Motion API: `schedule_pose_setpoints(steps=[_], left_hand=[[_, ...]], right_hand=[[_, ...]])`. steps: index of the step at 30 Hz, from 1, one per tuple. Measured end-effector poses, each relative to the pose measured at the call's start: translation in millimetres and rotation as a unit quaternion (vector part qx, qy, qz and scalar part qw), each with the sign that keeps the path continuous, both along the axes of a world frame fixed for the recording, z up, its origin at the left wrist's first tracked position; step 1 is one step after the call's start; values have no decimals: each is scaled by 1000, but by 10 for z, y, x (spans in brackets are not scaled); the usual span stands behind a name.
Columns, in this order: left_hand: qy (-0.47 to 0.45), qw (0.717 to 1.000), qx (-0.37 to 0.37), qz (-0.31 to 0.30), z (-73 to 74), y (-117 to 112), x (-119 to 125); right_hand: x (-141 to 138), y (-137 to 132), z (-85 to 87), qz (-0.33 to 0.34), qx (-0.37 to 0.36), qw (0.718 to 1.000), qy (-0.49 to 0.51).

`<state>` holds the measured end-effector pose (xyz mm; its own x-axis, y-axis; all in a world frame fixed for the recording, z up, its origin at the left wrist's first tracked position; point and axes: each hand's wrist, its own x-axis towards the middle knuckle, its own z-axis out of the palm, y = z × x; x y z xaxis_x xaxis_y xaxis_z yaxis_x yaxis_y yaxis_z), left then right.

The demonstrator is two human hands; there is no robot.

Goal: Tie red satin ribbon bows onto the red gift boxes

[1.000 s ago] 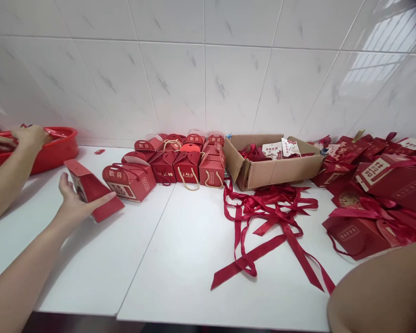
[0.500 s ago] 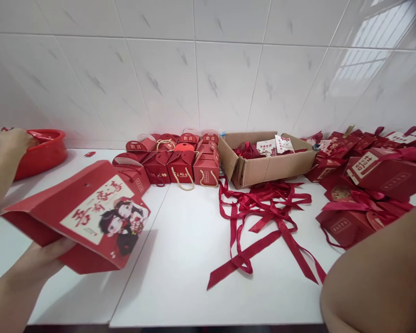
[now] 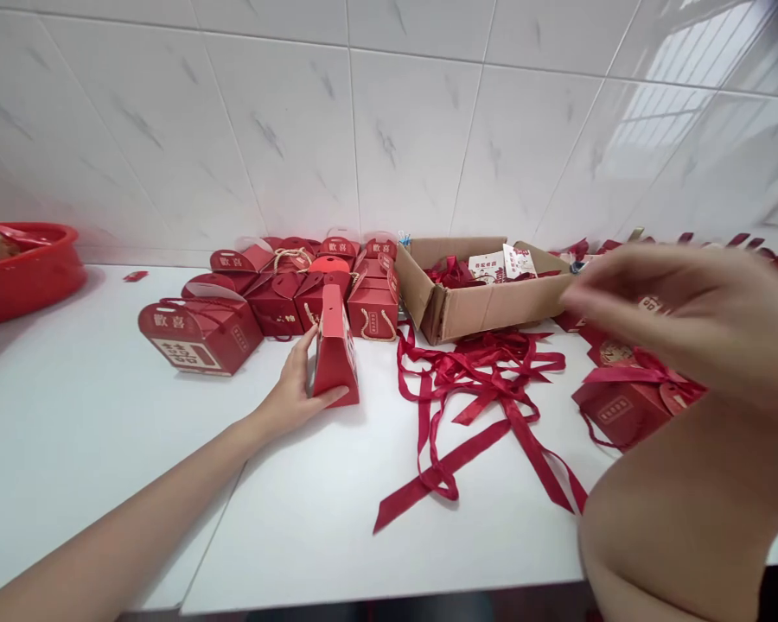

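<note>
My left hand [image 3: 298, 380] grips a red wedding favour box [image 3: 334, 350] with a narrow top and slanted sides. Fingers lie behind it and the thumb runs along its lower front edge. The box stands upright on the white table, its printed face turned away to the right. Just behind it are several red handled favour boxes [image 3: 276, 302], some with cord handles. Raised at the right, my right hand [image 3: 680, 311] is blurred by motion, and I cannot tell how its fingers are set. It passes in front of ribbon-tied red boxes [image 3: 622, 410].
Loose dark red ribbon [image 3: 467, 406] lies tangled mid-table. An open cardboard box [image 3: 486, 307] behind it holds ribbons and white cards. A red basin [image 3: 39, 268] sits at the far left. One handled box [image 3: 194, 337] stands apart. A tiled wall [image 3: 415, 138] closes off the back.
My left hand has brought the favour box from the left towards the middle, turned it and stood it on the table. My right hand has come into view. The other hand at the basin is gone.
</note>
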<state>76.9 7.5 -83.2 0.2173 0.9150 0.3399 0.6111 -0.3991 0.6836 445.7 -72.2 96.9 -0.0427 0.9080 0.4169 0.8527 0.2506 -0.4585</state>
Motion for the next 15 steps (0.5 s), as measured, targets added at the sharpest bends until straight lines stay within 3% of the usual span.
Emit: schedule_pose_setpoints(steps=[2,3,7,12,15], left_hand=[[10,1000,-1,8,-16,-18,-6],[8,1000,-4,11,-8,-29,-4],[-16,1000,-14,13,47,-49,15],[-26,999,-27,3,72,-36,28],[-33,999,-30,2,63,-29,26]], right_hand=[[-95,58,42,116,-95,987,-64],[-118,116,48,142,-125,979,-80],[-30,479,-63,31,-134,988,-71],[253,936,-365,-38,-322,943,-82],[357,1039,-445,-68,-305,947,-70]])
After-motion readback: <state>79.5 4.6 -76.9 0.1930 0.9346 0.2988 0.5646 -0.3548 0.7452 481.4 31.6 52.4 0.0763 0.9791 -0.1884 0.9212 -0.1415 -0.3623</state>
